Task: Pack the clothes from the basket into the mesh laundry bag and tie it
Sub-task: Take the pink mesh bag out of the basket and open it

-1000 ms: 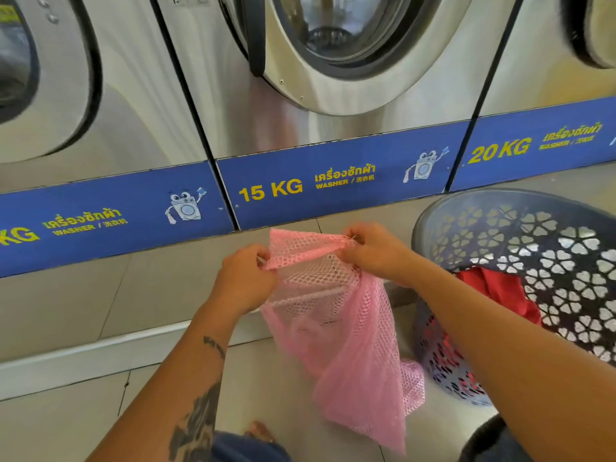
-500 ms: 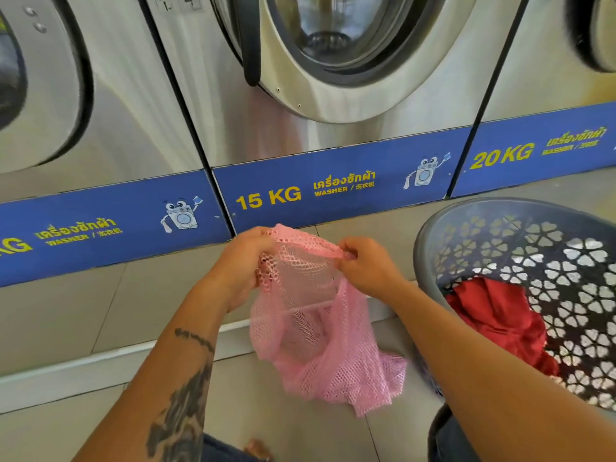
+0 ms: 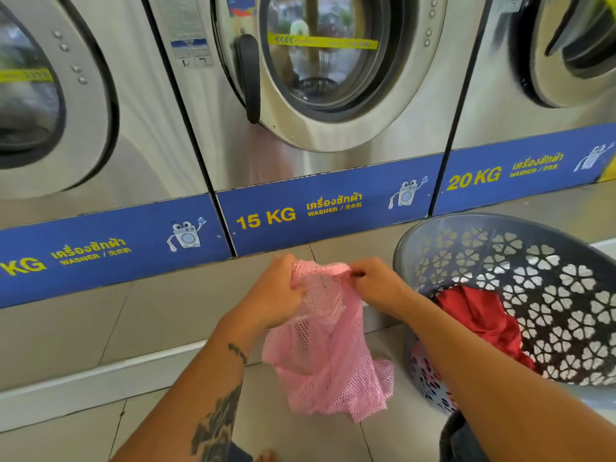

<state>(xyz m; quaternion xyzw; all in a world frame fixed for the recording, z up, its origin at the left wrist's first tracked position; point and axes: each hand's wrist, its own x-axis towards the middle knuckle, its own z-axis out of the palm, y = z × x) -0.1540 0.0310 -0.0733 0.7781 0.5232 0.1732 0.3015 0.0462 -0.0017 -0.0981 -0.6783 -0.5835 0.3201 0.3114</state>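
Both hands — left hand (image 3: 273, 295), right hand (image 3: 375, 283) — are closed on the pink mesh bag (image 3: 328, 355), closer together than a second ago, bunching its rim. Red clothes (image 3: 480, 315) lie in the basket (image 3: 410, 241) right of them — packing not started.

Bright, even daylight; reflections glare on the washer door glass (image 3: 320, 58) at 12 o'clock. Wide-angle bowing at edges; slight softness throughout.

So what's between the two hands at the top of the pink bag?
In the head view, only the bunched top edge of the pink mesh bag spans from the left hand to the right hand.
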